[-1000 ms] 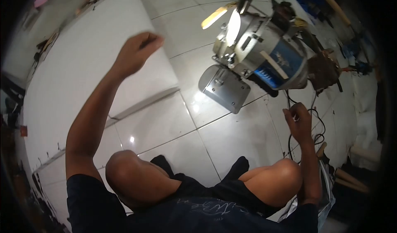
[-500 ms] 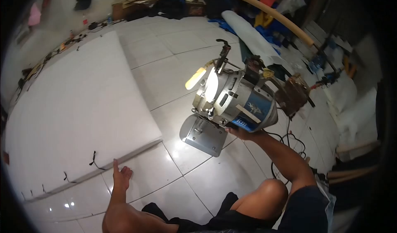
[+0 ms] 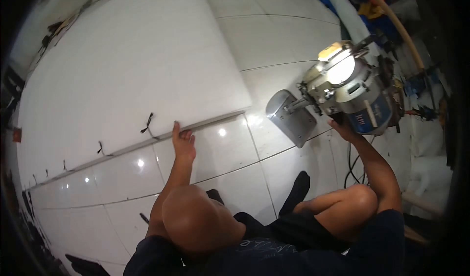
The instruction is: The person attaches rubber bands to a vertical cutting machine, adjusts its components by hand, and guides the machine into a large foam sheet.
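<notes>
A thick stack of white fabric layers [image 3: 132,65] lies flat on the left, with short dark ties along its near edge. My left hand [image 3: 184,144] is at that edge near one tie, its fingers apart and nothing held in them; the index fingertip is against the stack's side. To the right is an electric cloth cutting machine [image 3: 360,92], with a blue-labelled motor body, a lit lamp and a smooth metal base plate [image 3: 293,118]. My right hand [image 3: 344,130] grips the machine from the near side, below the motor; part of the grip is hidden.
Pale glossy floor tiles [image 3: 215,151] run between the stack and my legs. A dark cable [image 3: 351,166] trails below the machine. A long tan tube [image 3: 399,24] and a pale roll [image 3: 350,11] lie at the far right among heaped materials.
My view has tilted down and swung left. The left hand remains at the stack's near edge, and the right hand remains on the cutting machine, which appears more turned.
</notes>
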`<state>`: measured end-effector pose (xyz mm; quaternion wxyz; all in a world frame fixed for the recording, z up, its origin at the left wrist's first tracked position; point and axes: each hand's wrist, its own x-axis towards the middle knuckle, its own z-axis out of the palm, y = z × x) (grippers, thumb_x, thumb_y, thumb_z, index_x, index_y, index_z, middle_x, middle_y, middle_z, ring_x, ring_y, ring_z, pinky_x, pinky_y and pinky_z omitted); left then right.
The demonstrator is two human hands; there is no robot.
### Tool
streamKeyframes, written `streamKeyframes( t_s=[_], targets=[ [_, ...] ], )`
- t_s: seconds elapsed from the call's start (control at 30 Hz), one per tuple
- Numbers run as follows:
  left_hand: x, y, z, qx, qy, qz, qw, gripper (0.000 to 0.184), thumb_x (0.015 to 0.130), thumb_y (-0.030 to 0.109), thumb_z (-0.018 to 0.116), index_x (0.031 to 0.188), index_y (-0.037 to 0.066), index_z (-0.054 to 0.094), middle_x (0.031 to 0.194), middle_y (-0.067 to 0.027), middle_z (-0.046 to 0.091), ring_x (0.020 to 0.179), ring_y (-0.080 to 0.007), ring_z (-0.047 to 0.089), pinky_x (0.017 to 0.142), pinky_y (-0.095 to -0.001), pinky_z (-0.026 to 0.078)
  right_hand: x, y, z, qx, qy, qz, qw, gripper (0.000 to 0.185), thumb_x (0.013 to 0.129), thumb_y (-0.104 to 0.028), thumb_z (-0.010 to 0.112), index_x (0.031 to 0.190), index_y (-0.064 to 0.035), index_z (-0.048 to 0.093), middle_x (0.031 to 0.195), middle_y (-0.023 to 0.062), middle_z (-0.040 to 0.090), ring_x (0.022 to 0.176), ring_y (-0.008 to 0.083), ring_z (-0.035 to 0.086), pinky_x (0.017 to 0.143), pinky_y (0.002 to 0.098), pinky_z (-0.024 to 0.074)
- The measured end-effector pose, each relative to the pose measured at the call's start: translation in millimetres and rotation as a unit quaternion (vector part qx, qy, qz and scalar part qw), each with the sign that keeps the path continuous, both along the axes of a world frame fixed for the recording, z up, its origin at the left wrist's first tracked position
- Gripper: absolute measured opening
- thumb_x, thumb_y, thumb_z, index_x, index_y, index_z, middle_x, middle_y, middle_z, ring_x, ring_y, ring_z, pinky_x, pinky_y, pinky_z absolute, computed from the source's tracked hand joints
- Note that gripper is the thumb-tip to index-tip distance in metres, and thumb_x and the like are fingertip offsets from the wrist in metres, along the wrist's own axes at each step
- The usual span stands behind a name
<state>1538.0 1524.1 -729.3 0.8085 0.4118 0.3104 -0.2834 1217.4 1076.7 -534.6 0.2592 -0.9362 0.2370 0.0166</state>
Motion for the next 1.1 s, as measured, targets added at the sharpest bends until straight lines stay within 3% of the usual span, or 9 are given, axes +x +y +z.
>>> streamKeyframes(
  t_s=[0.17, 0.27, 0.33, 0.5, 0.57, 0.87, 0.9, 1.0, 1.1],
  targets=[
    [-7, -9, 23, -0.001, -0.038, 0.005, 0.999, 0.099, 0.078, 0.053, 0.074, 0.15, 0.009, 0.024, 0.154, -0.0148, 0.017, 0.145, -0.0326, 0.013, 0.117, -0.0456, 0.011, 5, 10, 4, -0.117, 0.019, -0.013, 0.993, 0.044, 0.084, -0.028, 0.067, 0.115, 0.0007, 0.057, 0.112, 0.0199, 0.061, 0.105, 0.0339, 0.057, 0.091, 0.0432, 0.0445],
    [-10, -15, 23, -0.034, -0.074, 0.01, 0.997, 0.099, 0.078, 0.052, 0.074, 0.15, 0.008, 0.023, 0.153, -0.0146, 0.02, 0.144, -0.0319, 0.016, 0.117, -0.0451, 0.012, 4, -10, -5, -0.115, 0.116, -0.031, 0.986, 0.036, 0.082, -0.024, 0.067, 0.107, 0.001, 0.058, 0.102, 0.0224, 0.062, 0.096, 0.0391, 0.058, 0.083, 0.0456, 0.046],
    [-10, -17, 21, -0.03, -0.056, 0.027, 0.998, 0.1, 0.077, 0.052, 0.074, 0.15, 0.007, 0.023, 0.151, -0.0146, 0.022, 0.143, -0.0314, 0.019, 0.117, -0.0453, 0.012, 4, -3, -6, -0.287, 0.029, 0.076, 0.954, 0.03, 0.081, -0.02, 0.065, 0.101, 0.0007, 0.058, 0.094, 0.023, 0.06, 0.089, 0.0416, 0.058, 0.078, 0.0472, 0.0457],
    [-19, -23, 31, -0.026, -0.067, 0.026, 0.997, 0.106, 0.076, 0.053, 0.075, 0.15, 0.004, 0.019, 0.148, -0.0147, 0.026, 0.141, -0.0303, 0.024, 0.117, -0.0463, 0.011, 11, -18, -9, -0.16, 0.033, 0.027, 0.986, 0.027, 0.081, -0.019, 0.065, 0.1, -0.001, 0.058, 0.095, 0.0236, 0.06, 0.09, 0.0424, 0.057, 0.08, 0.0478, 0.0453],
    [-23, -26, 32, -0.032, -0.063, 0.03, 0.997, 0.11, 0.075, 0.056, 0.074, 0.15, 0.004, 0.013, 0.149, -0.0154, 0.024, 0.141, -0.0305, 0.023, 0.117, -0.0485, 0.012, 12, -31, -20, -0.353, 0.061, 0.16, 0.92, 0.021, 0.084, -0.025, 0.064, 0.091, -0.0052, 0.062, 0.09, 0.0169, 0.064, 0.09, 0.0356, 0.061, 0.079, 0.0472, 0.0469],
    [-46, -43, 35, -0.093, -0.125, 0.001, 0.988, 0.101, 0.08, 0.059, 0.068, 0.148, 0.006, 0.015, 0.146, -0.0164, 0.025, 0.139, -0.0319, 0.025, 0.116, -0.0489, 0.021, 50, -35, 6, -0.268, -0.073, 0.141, 0.95, 0.027, 0.081, -0.032, 0.064, 0.099, -0.0106, 0.065, 0.095, 0.0098, 0.067, 0.095, 0.0287, 0.063, 0.089, 0.0438, 0.0472],
    [-45, -46, 37, -0.088, -0.128, -0.005, 0.988, 0.101, 0.08, 0.059, 0.068, 0.148, 0.006, 0.015, 0.146, -0.0164, 0.025, 0.139, -0.0319, 0.025, 0.116, -0.0489, 0.021, 51, -39, 5, -0.372, -0.142, 0.19, 0.897, 0.027, 0.081, -0.031, 0.064, 0.098, -0.0105, 0.065, 0.095, 0.0095, 0.067, 0.095, 0.0274, 0.063, 0.088, 0.0432, 0.0474],
    [-49, -50, 36, -0.092, -0.112, -0.016, 0.989, 0.101, 0.08, 0.06, 0.067, 0.148, 0.005, 0.015, 0.148, -0.0169, 0.023, 0.139, -0.0322, 0.025, 0.116, -0.0475, 0.023, 57, -62, -5, -0.324, -0.074, 0.21, 0.919, 0.029, 0.086, -0.035, 0.057, 0.105, -0.0135, 0.063, 0.106, 0.0093, 0.065, 0.098, 0.0275, 0.061, 0.087, 0.049, 0.0469],
    [-50, -52, 34, -0.072, -0.122, -0.011, 0.99, 0.102, 0.08, 0.061, 0.066, 0.147, 0.005, 0.015, 0.148, -0.0169, 0.024, 0.137, -0.0316, 0.028, 0.114, -0.0451, 0.027, 65, -103, -33, -0.011, -0.139, 0.226, 0.964, 0.028, 0.086, -0.034, 0.058, 0.105, -0.0135, 0.062, 0.108, 0.0075, 0.064, 0.102, 0.026, 0.059, 0.088, 0.048, 0.047]
  ],
)
